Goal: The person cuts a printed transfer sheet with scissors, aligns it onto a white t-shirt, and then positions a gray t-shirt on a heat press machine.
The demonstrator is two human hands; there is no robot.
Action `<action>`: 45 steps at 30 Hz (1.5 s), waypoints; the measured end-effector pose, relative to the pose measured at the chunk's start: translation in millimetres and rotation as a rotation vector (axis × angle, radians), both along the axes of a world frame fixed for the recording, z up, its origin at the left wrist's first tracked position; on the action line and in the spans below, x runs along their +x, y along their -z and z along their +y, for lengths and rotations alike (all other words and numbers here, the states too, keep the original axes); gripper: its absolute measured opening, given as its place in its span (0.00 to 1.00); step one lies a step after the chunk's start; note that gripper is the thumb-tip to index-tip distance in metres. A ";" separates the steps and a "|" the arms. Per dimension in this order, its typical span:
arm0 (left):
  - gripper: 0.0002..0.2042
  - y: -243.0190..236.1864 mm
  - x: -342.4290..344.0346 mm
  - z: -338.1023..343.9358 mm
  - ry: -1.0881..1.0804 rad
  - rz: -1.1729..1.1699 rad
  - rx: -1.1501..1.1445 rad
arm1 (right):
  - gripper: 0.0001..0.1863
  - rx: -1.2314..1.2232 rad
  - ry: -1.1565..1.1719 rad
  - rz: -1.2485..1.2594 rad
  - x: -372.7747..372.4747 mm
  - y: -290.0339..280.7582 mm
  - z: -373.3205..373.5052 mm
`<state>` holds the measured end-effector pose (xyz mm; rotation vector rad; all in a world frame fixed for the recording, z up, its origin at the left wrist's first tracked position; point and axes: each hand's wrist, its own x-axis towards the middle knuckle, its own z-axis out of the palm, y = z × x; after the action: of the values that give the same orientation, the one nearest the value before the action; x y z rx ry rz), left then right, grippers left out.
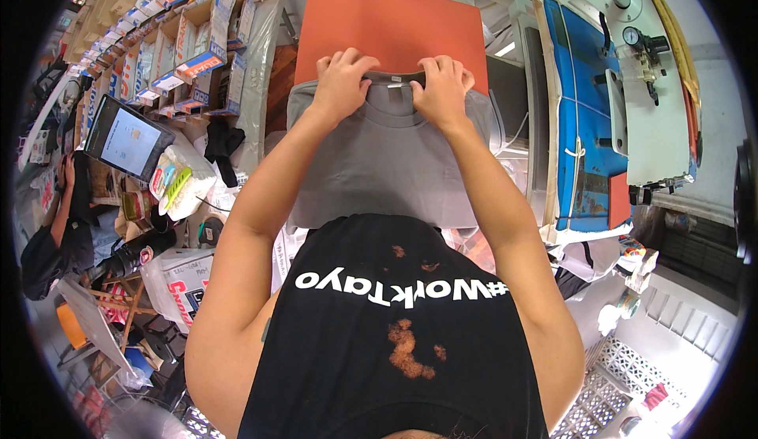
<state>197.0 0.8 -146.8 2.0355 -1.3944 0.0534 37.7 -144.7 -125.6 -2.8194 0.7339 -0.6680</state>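
A grey T-shirt (379, 170) lies over the near part of an orange-red flat pad (387, 24), its neckline toward the far side. My left hand (343, 84) pinches the shirt at the left of the collar, thumb bent inward. On the right of the collar, my right hand (442, 90) grips the fabric in the same way, fingers curled over the far edge. Between the two hands the collar's back edge is stretched fairly straight, and a small pale label (395, 85) shows inside it. The shirt's near end reaches toward my body.
A blue panel machine (584, 107) with a pressure gauge (632, 36) stands close on the right. Stacked cardboard boxes (193, 44) fill the far left, above a lit screen (126, 140) and a bag of supplies (180, 182). Another person (51, 249) sits at the left edge.
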 end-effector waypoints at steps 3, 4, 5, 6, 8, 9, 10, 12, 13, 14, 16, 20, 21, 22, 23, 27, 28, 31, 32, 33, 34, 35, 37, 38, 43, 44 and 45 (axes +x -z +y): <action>0.11 1.1 4.0 7.5 0.124 -0.187 -0.090 | 0.14 -0.035 -0.073 0.000 -15.4 4.8 23.1; 0.12 7.4 2.9 10.2 0.117 -0.157 -0.102 | 0.16 -0.015 -0.128 0.032 -20.3 8.2 33.8; 0.13 12.5 4.7 13.9 0.102 -0.134 -0.111 | 0.18 -0.024 -0.171 0.012 -20.3 11.5 42.1; 0.13 18.0 2.5 11.5 0.094 -0.104 -0.141 | 0.19 -0.033 -0.217 -0.009 -21.3 14.3 47.8; 0.13 20.7 0.9 9.9 0.079 -0.070 -0.141 | 0.22 -0.024 -0.247 -0.025 -13.9 15.3 63.1; 0.12 19.9 1.5 11.4 0.088 -0.054 -0.141 | 0.23 -0.020 -0.227 -0.012 -11.5 13.5 65.8; 0.11 25.0 3.0 13.8 0.076 -0.059 -0.128 | 0.24 -0.020 -0.207 0.004 -6.4 11.6 69.3; 0.10 20.8 1.8 20.3 0.058 0.045 -0.157 | 0.25 -0.039 -0.157 0.051 0.7 8.0 73.9; 0.09 9.7 2.4 29.8 0.020 0.067 -0.186 | 0.26 -0.051 -0.123 0.077 5.1 7.2 73.7; 0.09 -4.0 5.3 37.0 -0.005 0.094 -0.217 | 0.26 -0.050 -0.090 0.114 9.9 6.5 72.6; 0.07 -19.4 31.1 60.4 -0.069 0.039 -0.307 | 0.27 -0.045 -0.023 0.187 21.4 5.5 71.8; 0.06 -60.8 121.3 138.8 -0.325 -0.049 -0.366 | 0.26 0.015 -0.024 0.214 25.0 1.6 75.9; 0.07 -85.0 141.1 161.6 -0.478 -0.052 -0.297 | 0.26 0.020 -0.014 0.186 21.1 5.6 75.7; 0.08 -85.3 175.1 191.6 -0.707 -0.107 -0.260 | 0.26 0.028 -0.023 0.159 19.1 8.2 78.8; 0.09 -90.7 215.5 222.9 -0.755 -0.201 -0.262 | 0.25 0.030 -0.016 0.132 18.0 11.9 81.3; 0.08 -132.2 317.5 293.1 -0.942 -0.471 0.290 | 0.25 0.017 0.018 0.110 19.5 19.3 82.9; 0.08 -128.2 340.5 302.8 -0.888 -0.505 0.420 | 0.25 0.019 0.014 0.111 20.3 19.8 82.9; 0.09 -116.3 361.6 288.3 -0.670 -0.558 0.850 | 0.25 0.011 0.026 0.115 19.0 21.3 80.8; 0.09 -113.5 364.7 282.4 -0.589 -0.566 0.999 | 0.25 0.006 0.027 0.115 19.6 21.6 80.4; 0.09 -99.4 373.2 282.1 -0.600 -0.544 0.982 | 0.25 0.014 0.020 0.110 20.7 22.0 80.7; 0.10 -91.4 380.4 282.1 -0.607 -0.576 0.982 | 0.25 0.022 0.019 0.109 19.8 22.1 81.2; 0.10 -85.4 385.6 283.9 -0.616 -0.608 0.983 | 0.25 0.032 0.016 0.107 18.7 22.0 81.7; 0.11 -85.1 387.0 274.8 -0.575 -0.627 1.055 | 0.25 0.013 0.025 0.100 18.9 21.3 80.4; 0.11 -92.7 382.0 269.0 -0.579 -0.608 1.073 | 0.25 0.010 0.029 0.094 19.3 21.8 81.1; 0.11 -101.6 372.8 267.3 -0.594 -0.609 1.101 | 0.25 0.002 0.029 0.089 20.0 24.3 80.1; 0.11 -101.0 375.1 268.5 -0.596 -0.633 1.089 | 0.25 0.004 0.030 0.095 20.0 23.8 78.9; 0.11 -104.7 378.8 269.9 -0.630 -0.584 1.072 | 0.25 0.006 0.025 0.085 20.6 23.3 78.6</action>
<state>575.8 270.7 -42.0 3.5340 -1.1011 0.2236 58.3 -66.1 -148.8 -2.8528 0.7842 -0.5519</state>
